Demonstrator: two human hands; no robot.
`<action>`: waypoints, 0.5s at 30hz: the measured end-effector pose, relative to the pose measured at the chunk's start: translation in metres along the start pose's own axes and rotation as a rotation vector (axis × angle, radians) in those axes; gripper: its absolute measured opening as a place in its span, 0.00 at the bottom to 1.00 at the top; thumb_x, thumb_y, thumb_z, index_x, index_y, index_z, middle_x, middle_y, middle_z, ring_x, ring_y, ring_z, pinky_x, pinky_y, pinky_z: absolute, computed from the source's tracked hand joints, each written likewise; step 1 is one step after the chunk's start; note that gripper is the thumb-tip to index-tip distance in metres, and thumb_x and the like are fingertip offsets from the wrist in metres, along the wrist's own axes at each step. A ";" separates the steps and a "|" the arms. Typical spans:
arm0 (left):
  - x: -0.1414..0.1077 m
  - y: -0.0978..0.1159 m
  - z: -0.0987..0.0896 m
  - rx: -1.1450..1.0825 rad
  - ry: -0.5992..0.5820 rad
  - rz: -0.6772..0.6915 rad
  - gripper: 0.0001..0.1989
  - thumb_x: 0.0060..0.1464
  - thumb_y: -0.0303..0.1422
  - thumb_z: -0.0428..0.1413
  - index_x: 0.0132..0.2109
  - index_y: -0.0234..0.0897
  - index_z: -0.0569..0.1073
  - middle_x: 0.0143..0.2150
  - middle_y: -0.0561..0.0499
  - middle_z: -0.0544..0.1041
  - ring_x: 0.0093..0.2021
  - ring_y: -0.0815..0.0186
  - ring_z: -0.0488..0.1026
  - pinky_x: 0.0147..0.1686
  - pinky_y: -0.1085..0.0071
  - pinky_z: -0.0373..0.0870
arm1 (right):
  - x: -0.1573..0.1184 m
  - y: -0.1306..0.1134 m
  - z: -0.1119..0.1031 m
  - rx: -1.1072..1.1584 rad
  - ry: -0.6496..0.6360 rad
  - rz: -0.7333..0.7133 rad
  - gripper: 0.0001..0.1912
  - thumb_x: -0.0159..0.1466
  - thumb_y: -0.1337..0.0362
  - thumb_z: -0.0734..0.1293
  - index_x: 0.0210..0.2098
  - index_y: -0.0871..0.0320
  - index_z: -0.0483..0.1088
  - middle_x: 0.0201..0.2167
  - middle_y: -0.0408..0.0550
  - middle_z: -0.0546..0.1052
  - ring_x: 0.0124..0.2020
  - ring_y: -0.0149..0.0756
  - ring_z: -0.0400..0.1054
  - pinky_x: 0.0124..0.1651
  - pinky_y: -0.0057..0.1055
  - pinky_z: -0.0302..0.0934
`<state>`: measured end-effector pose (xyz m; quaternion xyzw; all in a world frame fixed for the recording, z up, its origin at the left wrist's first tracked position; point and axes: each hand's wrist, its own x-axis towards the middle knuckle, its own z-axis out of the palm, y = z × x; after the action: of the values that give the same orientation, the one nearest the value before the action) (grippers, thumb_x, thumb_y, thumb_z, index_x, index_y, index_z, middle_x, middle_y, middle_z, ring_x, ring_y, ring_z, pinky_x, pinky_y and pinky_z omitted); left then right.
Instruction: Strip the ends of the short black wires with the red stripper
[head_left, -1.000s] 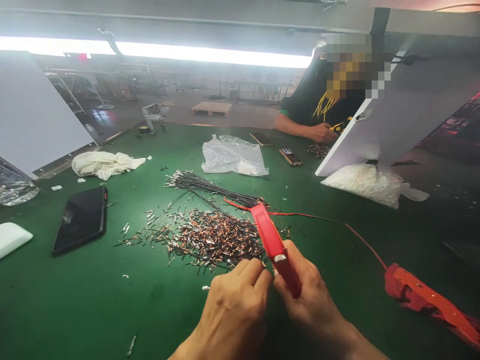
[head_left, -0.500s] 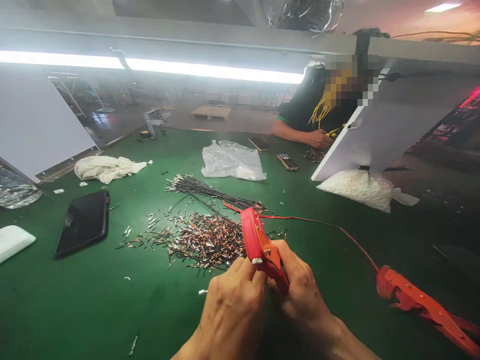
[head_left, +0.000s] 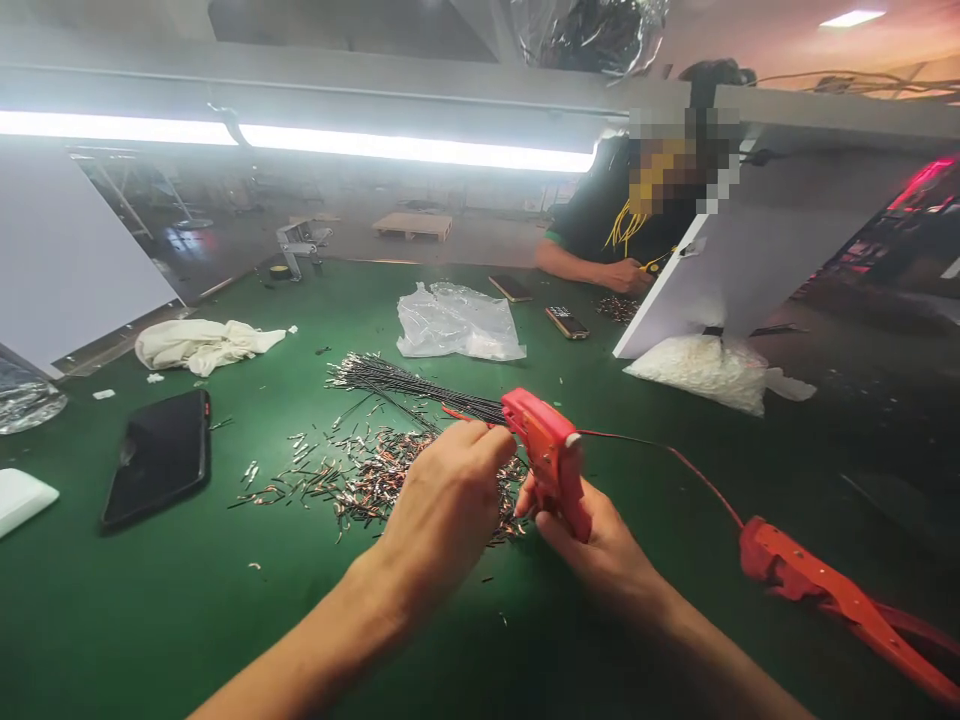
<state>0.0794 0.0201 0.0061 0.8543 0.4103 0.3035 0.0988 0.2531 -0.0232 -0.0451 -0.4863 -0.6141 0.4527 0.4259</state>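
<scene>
My right hand is wrapped round the handle of a red hand tool, which looks like a wire stripper and stands tilted with its head up. Just left of the tool head, my left hand has its fingers curled together; whatever they pinch is hidden. Under and behind that hand lies a heap of short black wire pieces with bare copper and silvery ends. Beyond it stretches a bundle of long black wires with metal tips, its right end behind the tool.
A second red-orange hand tool lies at right, with a thin red strip running from it. A black phone, white cloth, clear plastic bag and filled bag surround the work. A co-worker's hand is behind the white panel.
My left hand has moved left and up, away from the tool's underside. The red tool has turned and shifted slightly right in my right hand. The whole view has shifted a little.
</scene>
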 end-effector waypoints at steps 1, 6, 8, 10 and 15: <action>0.005 -0.005 -0.002 -0.025 0.022 0.027 0.12 0.61 0.22 0.47 0.36 0.34 0.74 0.32 0.49 0.75 0.32 0.67 0.70 0.32 0.70 0.67 | -0.001 -0.001 -0.002 0.135 -0.045 0.030 0.07 0.61 0.63 0.63 0.39 0.57 0.66 0.34 0.47 0.73 0.36 0.39 0.67 0.42 0.36 0.61; 0.015 -0.021 -0.020 -0.193 0.125 -0.078 0.07 0.60 0.25 0.52 0.37 0.36 0.75 0.26 0.56 0.72 0.25 0.73 0.65 0.26 0.75 0.63 | -0.004 -0.003 -0.008 0.662 -0.225 0.143 0.13 0.53 0.70 0.64 0.39 0.59 0.68 0.33 0.49 0.78 0.31 0.38 0.70 0.38 0.37 0.63; 0.015 -0.019 -0.027 -0.197 0.143 -0.088 0.06 0.60 0.27 0.53 0.36 0.37 0.74 0.22 0.59 0.68 0.21 0.74 0.60 0.22 0.76 0.60 | -0.005 -0.002 -0.008 0.773 -0.289 0.141 0.15 0.51 0.70 0.63 0.39 0.60 0.69 0.32 0.51 0.79 0.31 0.40 0.72 0.36 0.37 0.63; 0.012 -0.013 -0.031 -0.171 0.169 -0.060 0.06 0.60 0.27 0.53 0.37 0.38 0.74 0.23 0.59 0.70 0.21 0.75 0.61 0.23 0.76 0.60 | -0.007 -0.001 -0.006 0.840 -0.345 0.164 0.16 0.49 0.70 0.62 0.38 0.61 0.69 0.32 0.53 0.80 0.30 0.41 0.74 0.35 0.36 0.64; 0.000 0.004 -0.035 -0.081 0.224 0.009 0.05 0.60 0.25 0.53 0.37 0.37 0.72 0.30 0.56 0.74 0.28 0.74 0.69 0.28 0.76 0.64 | -0.014 0.003 -0.001 0.911 -0.449 0.259 0.17 0.46 0.70 0.63 0.37 0.62 0.69 0.31 0.54 0.81 0.29 0.42 0.76 0.32 0.35 0.66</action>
<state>0.0611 0.0151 0.0358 0.8121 0.4024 0.4139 0.0852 0.2565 -0.0362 -0.0485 -0.2150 -0.3659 0.8159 0.3927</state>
